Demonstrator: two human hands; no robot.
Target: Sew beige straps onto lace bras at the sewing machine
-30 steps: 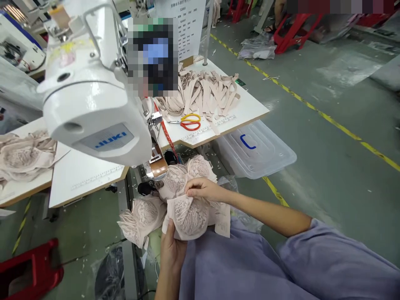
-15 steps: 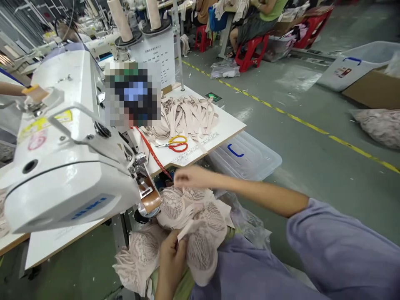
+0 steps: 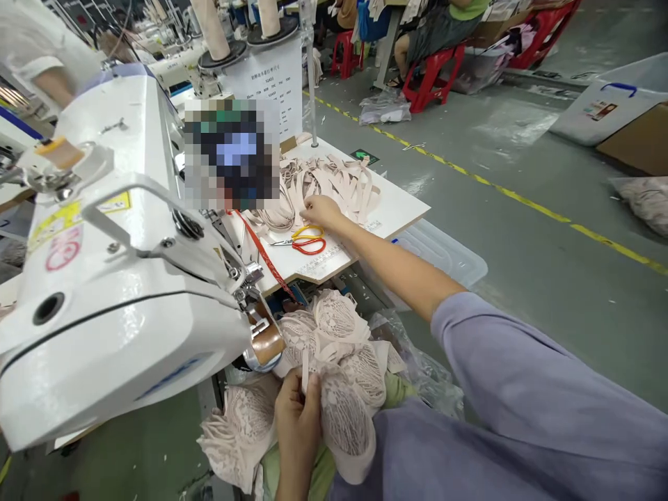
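Beige lace bras [image 3: 347, 410] lie bunched over my lap beside the sewing machine [image 3: 172, 334]. My left hand [image 3: 300, 410] pinches the edge of one bra between thumb and fingers, just below the machine's needle area. On the white table, my right hand [image 3: 322, 212] reaches to the near side of a pile of beige straps [image 3: 339, 184]. Its fingertips are bent together at the straps; whether one is between them is too small to make out. Scissors [image 3: 310, 241] with yellow and red handles lie just below that hand.
A red cord [image 3: 266, 257] runs across the table [image 3: 401, 205] near the machine. Under the table edge stands a clear lidded bin [image 3: 459, 257]. Thread cones [image 3: 211, 31] rise behind. Another person's arm [image 3: 55, 83] shows at upper left; a seated person [image 3: 435, 31] is farther off.
My right hand has moved from above the bras up and away to the straps on the table. My left hand still grips the bra. A person's sleeve has come into view at upper left.
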